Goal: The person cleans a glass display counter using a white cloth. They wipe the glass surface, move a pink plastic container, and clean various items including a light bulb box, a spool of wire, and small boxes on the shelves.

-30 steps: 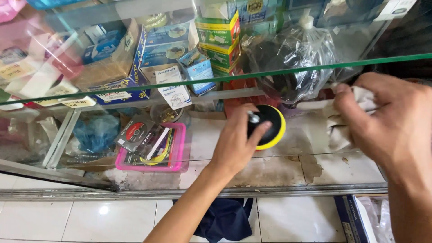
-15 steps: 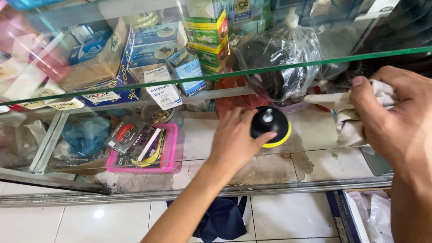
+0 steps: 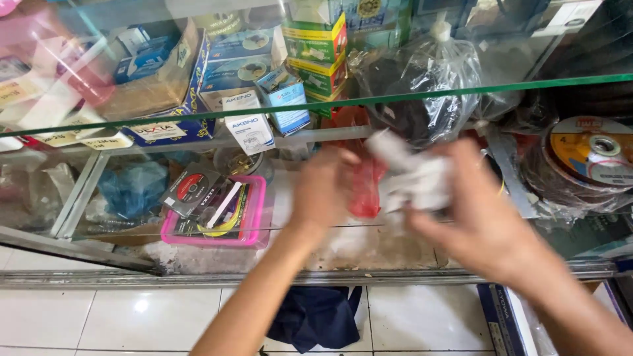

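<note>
- The glass shelf (image 3: 369, 100) crosses the upper half of the frame, its green edge now slanting more steeply up to the right than before.
- The right hand (image 3: 484, 217), blurred at centre right, has moved in from the right edge toward the middle; its fingers are closed around a white cloth (image 3: 412, 175).
- The left hand (image 3: 323, 194), blurred at centre, sits just left of the cloth with its fingers curled; whether it grips anything I cannot tell.
- The black and yellow disc that the left hand held half a second ago at centre no longer shows; something red (image 3: 362, 188) sits between the two hands.
- The clear plastic bag (image 3: 422, 86) of dark goods stands in the upper middle, behind the hands.
- The pink tray (image 3: 254, 227) of packets lies at lower left of centre, as before.
- A stack of wrapped cutting discs (image 3: 583, 161) has come into view at the right edge.
- A dark blue cloth (image 3: 316, 320) lies on the tiled floor at bottom centre.
</note>
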